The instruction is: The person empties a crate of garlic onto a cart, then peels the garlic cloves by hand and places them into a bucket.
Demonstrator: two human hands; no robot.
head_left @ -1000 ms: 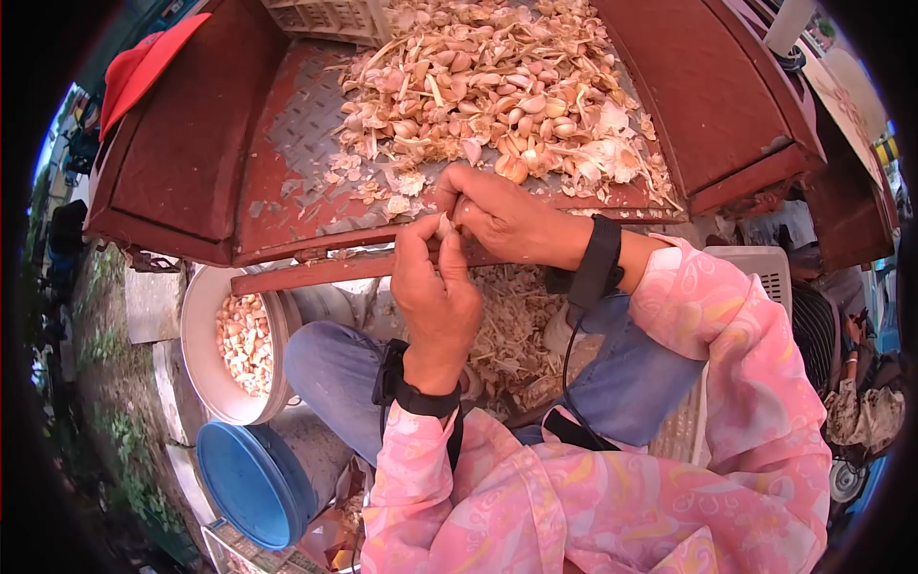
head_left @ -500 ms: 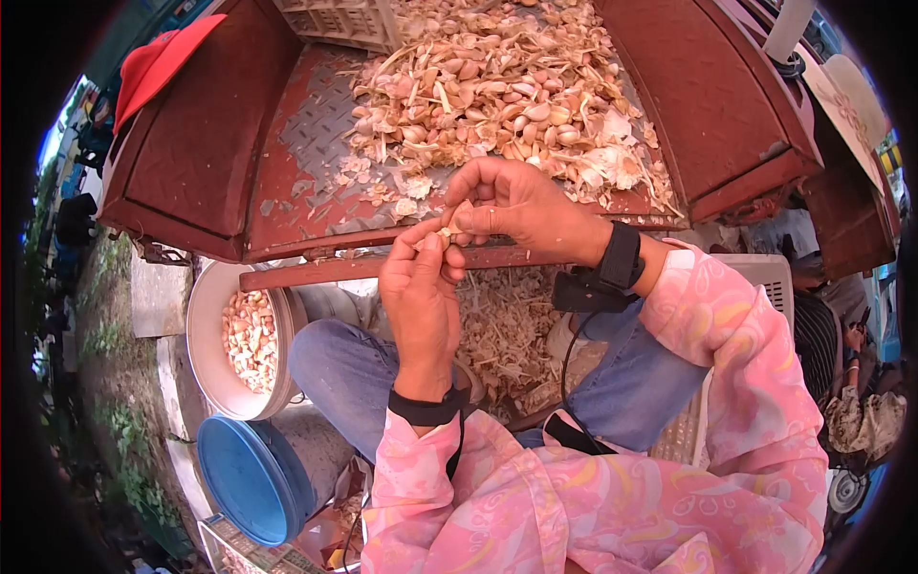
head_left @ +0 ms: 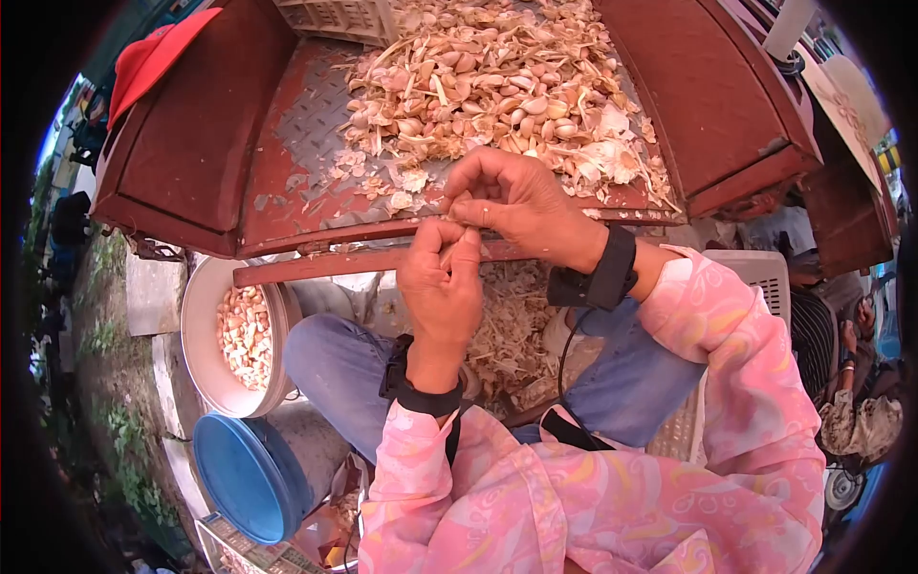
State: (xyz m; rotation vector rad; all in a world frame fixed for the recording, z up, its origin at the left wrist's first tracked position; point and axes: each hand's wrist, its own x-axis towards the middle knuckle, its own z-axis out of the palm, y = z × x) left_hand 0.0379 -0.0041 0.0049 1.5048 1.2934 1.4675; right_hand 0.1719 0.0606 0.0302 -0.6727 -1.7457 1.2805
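Observation:
My left hand (head_left: 442, 298) is closed, thumb and fingertips pinched together just over the front edge of the red metal bed. Right beside it, my right hand (head_left: 521, 209) is also closed, its thumb pressed to its curled fingers. The fingertips of both hands meet around a garlic clove, which they now hide almost entirely. Beyond them a large heap of garlic cloves (head_left: 535, 105) mixed with papery skins lies on the worn metal bed (head_left: 306, 124).
Left of my knee, a white bucket (head_left: 196, 330) holds peeled cloves. In front of it lies a tilted blue-topped bucket (head_left: 239, 478). Skins and stalks (head_left: 521, 330) cover the ground between my legs. A plastic crate (head_left: 339, 21) stands at the back; a red cap (head_left: 158, 57) hangs at left.
My left hand has moved right and turned, its fingertips drawing in tight against my right hand. The clove, partly visible before, is now covered by the fingers. My right hand has shifted slightly.

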